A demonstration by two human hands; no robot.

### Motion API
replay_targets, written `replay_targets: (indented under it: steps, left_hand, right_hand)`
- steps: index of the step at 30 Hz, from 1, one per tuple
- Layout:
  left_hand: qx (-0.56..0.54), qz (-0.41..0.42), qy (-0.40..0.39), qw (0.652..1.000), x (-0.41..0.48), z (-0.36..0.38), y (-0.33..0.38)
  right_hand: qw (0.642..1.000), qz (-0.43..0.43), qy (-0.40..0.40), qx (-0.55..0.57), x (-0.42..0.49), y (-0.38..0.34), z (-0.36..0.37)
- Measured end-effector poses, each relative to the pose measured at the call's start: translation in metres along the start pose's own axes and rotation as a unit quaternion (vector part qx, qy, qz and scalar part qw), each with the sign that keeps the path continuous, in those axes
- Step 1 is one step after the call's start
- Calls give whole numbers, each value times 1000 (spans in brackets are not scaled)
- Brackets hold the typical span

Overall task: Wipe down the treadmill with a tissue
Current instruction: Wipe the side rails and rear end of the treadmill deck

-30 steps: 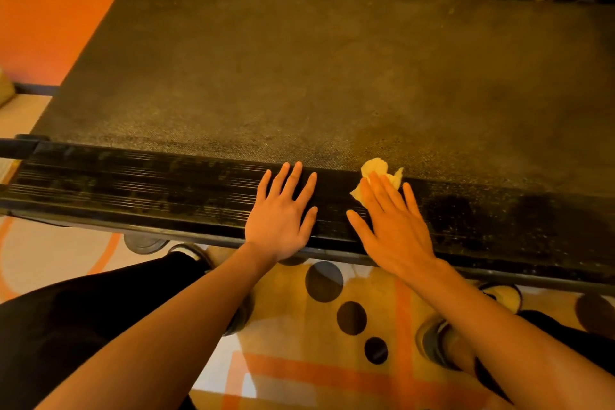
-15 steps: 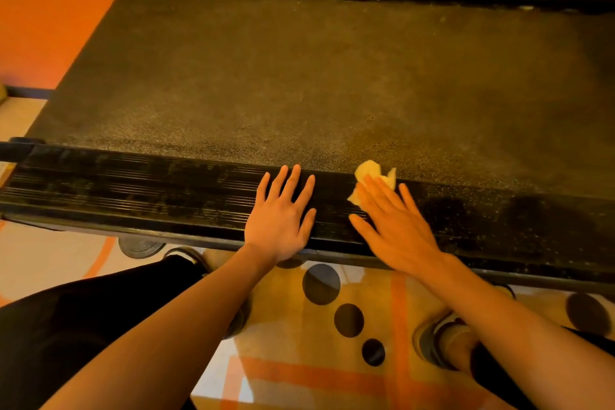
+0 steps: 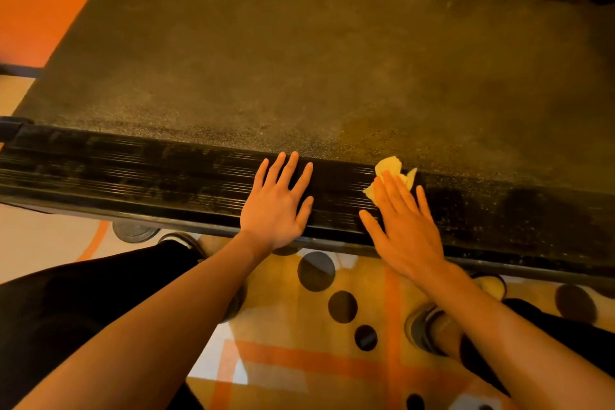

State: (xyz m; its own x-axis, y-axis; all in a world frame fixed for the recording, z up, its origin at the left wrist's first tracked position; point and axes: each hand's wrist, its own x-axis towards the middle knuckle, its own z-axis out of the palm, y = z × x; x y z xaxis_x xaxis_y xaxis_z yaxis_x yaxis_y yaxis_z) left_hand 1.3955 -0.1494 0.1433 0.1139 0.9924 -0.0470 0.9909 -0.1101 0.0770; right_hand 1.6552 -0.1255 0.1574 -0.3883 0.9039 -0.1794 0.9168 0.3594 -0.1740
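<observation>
The person crouches at the long side of the treadmill (image 3: 299, 60), both bare hands laid on its ribbed black side rail (image 3: 133, 170). The left hand (image 3: 276, 210) rests flat on the rail, palm down, its fingers (image 3: 288, 170) straight and spread apart, the tips reaching the edge where the rail meets the grainy belt (image 3: 432, 76). It holds nothing.

At three o'clock of it, a little apart, the right hand (image 3: 406, 230) also lies palm down. Its fingers (image 3: 396, 190) are straight and close together, thumb out toward nine o'clock, and they press a crumpled yellowish tissue (image 3: 387, 165) onto the rail. Most of the tissue is hidden under the fingers. A bunched corner sticks out at twelve o'clock of the fingertips, right on the line between rail and belt, and a smaller flap shows at nine o'clock.

The rail from the right hand toward three o'clock looks speckled with pale dust, with a few darker patches. The belt stretches away toward twelve o'clock, dull and dusty.

At six o'clock of the hands, a patterned floor mat (image 3: 299, 359) with orange stripes and dark round dots (image 3: 316, 271) lies under the person's dark trousers (image 3: 83, 309) and a shoe (image 3: 422, 329)
</observation>
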Motion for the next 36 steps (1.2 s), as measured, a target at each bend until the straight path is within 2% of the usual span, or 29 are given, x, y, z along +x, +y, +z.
replay_targets:
  steps: [2,4,5,7,9,11,14,16,18,20,23,26,29,31,33,36]
  left_hand:
    - [-2,3,2,1000,0,0,0]
    - [-3,2,4,1000,0,0,1]
    - [-5,1,4,1000,0,-1,1]
    - [-6,-2,4,1000,-1,-2,2]
    - [-6,0,-1,1000,-1,-2,2]
    - [-1,0,-1,1000,0,-3,1]
    - [-3,-2,1,1000,0,-3,2]
    - [-7,-1,3,1000,-1,-3,3]
    - [-8,-2,7,1000,-1,-2,2]
    - [-8,-2,9,1000,-1,-2,2]
    - [-7,3,5,1000,-1,-1,1]
    - [-2,-1,9,1000,0,-1,1]
    - [-5,-1,9,1000,-1,0,1]
    - [-3,-1,9,1000,-1,0,0]
    - [-3,-2,9,1000,-1,-1,0]
    - [-6,5,8,1000,-1,-1,0]
  right_hand:
    - [997,81,3,8,-5,5,1]
    - [991,128,21,27,5,-24,6]
    - [992,119,25,37,10,-43,8]
    - [998,46,16,27,14,-67,12]
    - [1000,-20,2,0,7,-59,11]
    - [999,-23,11,-19,-9,-26,10]
    - [997,72,22,-27,-25,0,10]
    - [991,127,36,-8,-18,-23,13]
    - [995,93,37,23,-8,-62,17]
    - [999,9,20,23,-8,-84,21]
    - [999,-43,8,-7,-25,-58,22]
    - [998,47,35,-7,-44,-13,19]
    - [983,167,68,43,-32,-36,22]
    - [986,134,68,70,-22,-78,24]
    - [997,35,39,51,-22,-97,27]
    - [1000,-21,22,8,-34,-60,29]
